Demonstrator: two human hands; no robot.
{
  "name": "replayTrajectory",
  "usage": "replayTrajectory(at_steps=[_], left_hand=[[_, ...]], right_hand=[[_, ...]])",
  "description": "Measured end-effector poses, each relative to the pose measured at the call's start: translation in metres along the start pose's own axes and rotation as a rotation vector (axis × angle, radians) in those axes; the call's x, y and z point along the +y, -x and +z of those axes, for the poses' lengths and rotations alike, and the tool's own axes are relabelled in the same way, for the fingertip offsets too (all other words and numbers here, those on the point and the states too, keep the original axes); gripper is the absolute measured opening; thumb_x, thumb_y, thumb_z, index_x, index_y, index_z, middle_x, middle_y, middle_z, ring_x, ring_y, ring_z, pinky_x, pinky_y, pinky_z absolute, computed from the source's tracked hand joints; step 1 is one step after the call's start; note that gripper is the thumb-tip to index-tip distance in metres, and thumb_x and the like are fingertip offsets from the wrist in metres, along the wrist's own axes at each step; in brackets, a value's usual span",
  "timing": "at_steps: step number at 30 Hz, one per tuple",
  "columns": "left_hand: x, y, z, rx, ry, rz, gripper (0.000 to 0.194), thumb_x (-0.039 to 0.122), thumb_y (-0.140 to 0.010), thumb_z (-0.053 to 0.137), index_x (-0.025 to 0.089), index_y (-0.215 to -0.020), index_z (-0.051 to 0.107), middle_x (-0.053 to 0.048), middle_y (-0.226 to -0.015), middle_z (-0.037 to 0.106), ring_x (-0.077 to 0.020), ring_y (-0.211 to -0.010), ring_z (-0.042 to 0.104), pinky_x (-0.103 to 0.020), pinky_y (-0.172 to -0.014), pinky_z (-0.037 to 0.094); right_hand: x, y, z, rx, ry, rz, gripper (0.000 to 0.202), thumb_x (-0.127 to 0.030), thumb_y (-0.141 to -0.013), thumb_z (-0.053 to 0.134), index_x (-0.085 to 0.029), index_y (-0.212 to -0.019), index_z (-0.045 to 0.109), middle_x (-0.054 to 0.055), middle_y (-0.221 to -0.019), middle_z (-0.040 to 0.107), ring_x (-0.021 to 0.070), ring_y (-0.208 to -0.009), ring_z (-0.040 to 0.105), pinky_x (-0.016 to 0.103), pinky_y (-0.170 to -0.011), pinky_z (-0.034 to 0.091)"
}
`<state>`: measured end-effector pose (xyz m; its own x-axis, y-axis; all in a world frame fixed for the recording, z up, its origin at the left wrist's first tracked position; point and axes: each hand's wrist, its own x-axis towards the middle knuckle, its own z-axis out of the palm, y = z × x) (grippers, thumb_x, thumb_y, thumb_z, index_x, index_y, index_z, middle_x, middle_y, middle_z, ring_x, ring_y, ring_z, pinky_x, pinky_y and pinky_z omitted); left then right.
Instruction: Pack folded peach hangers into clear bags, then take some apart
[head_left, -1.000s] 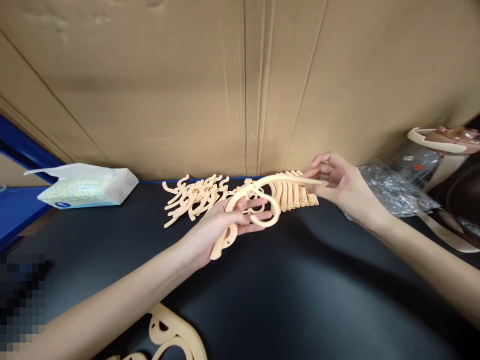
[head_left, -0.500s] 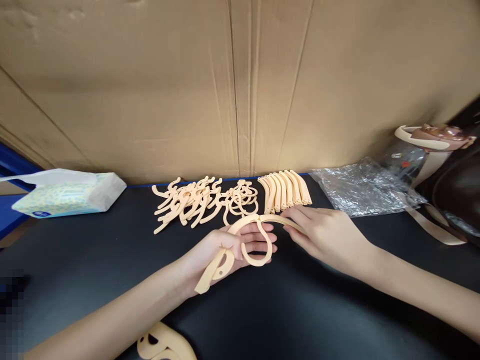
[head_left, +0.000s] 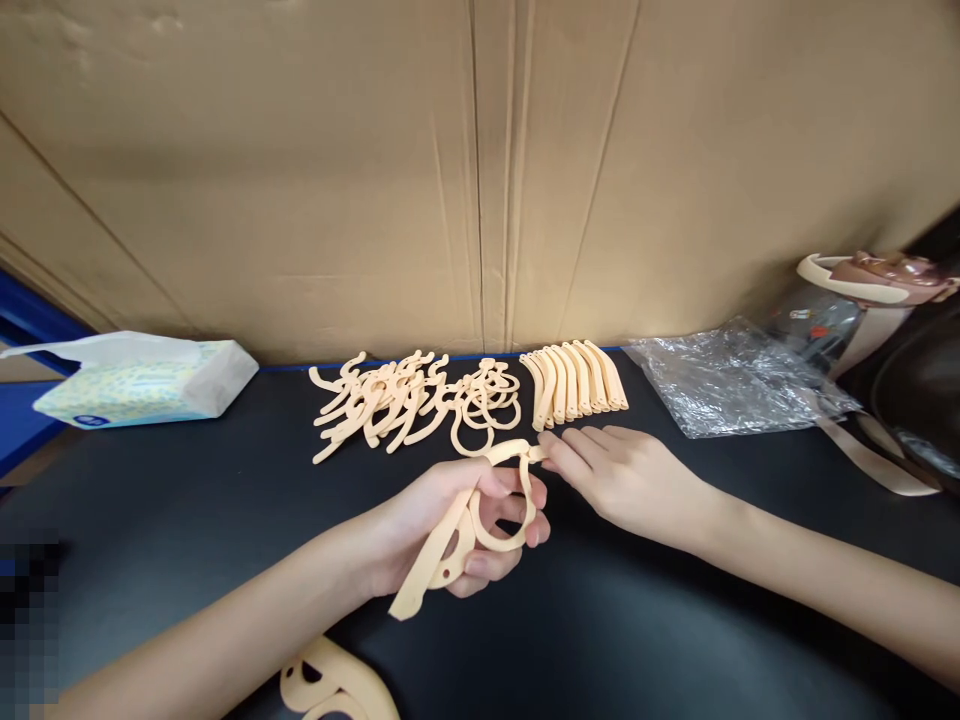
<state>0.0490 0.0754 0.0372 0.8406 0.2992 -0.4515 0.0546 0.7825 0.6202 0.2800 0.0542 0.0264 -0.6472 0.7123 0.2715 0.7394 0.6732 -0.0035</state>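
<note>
A beige plastic folding clothes hanger [head_left: 429, 558] is held between my two hands, its long arm slanting down toward me and its round hook hanging below the joint. My left hand [head_left: 450, 520] is closed around it from below, thumb on top and fingers behind the hook. With its fingertips my right hand [head_left: 611, 480] pinches the hanger's other end, mostly hidden under those fingers. Beyond my hands lie a loose pile of curved beige hanger pieces [head_left: 375, 400], a cluster of beige hooks [head_left: 487, 395] and a neat row of beige hanger arms [head_left: 574, 385].
Another beige hanger [head_left: 349, 685] lies at the near edge, partly behind my left forearm. A tissue pack [head_left: 150, 385] sits at the left. Crinkled clear plastic [head_left: 739, 385] and a strapped bottle [head_left: 817, 320] are at the right. A cardboard wall [head_left: 337, 200] stands behind.
My right hand has moved left, closer to the hanger's joint. My left fingers have curled up around the hook, and the hanger has turned slightly. The whole view has shifted slightly.
</note>
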Motion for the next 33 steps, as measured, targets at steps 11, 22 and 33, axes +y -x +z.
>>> replayTrajectory(at_steps=[11, 22, 33], left_hand=[[-0.02, 0.009, 0.032, 0.503, -1.059, 0.174, 0.008, 0.03, -0.09, 0.048, 0.024, -0.095, 0.05, 0.0, -0.086, 0.055, -0.0175, -0.075, 0.049, -0.031, -0.069, 0.036], [0.023, -0.04, 0.006, 0.531, -1.179, 0.142, 0.057, 0.032, -0.083, 0.047, 0.02, -0.138, 0.054, -0.001, -0.086, 0.062, -0.0172, -0.061, 0.056, -0.027, -0.056, 0.039], [0.016, -0.028, 0.029, 0.57, -1.332, 0.167, 0.052, 0.034, -0.087, 0.051, 0.02, -0.136, 0.056, -0.006, -0.094, 0.068, -0.0227, -0.071, 0.062, -0.031, -0.063, 0.04]], right_hand=[[0.038, -0.028, 0.004, -0.127, -0.551, 0.352, 0.034, -0.028, -0.107, 0.042, -0.017, -0.085, 0.065, -0.004, -0.06, 0.061, 0.0124, -0.058, 0.062, 0.029, -0.065, 0.053], [0.081, -0.059, 0.004, 0.155, -0.841, 0.666, 0.032, -0.044, -0.101, 0.059, -0.017, -0.116, 0.064, 0.002, -0.095, 0.068, 0.0117, -0.071, 0.063, 0.028, -0.062, 0.056], [0.096, -0.08, 0.003, 0.026, -0.617, 0.614, 0.031, -0.042, -0.099, 0.062, -0.017, -0.118, 0.065, 0.006, -0.11, 0.07, 0.0164, -0.087, 0.069, 0.036, -0.075, 0.061]])
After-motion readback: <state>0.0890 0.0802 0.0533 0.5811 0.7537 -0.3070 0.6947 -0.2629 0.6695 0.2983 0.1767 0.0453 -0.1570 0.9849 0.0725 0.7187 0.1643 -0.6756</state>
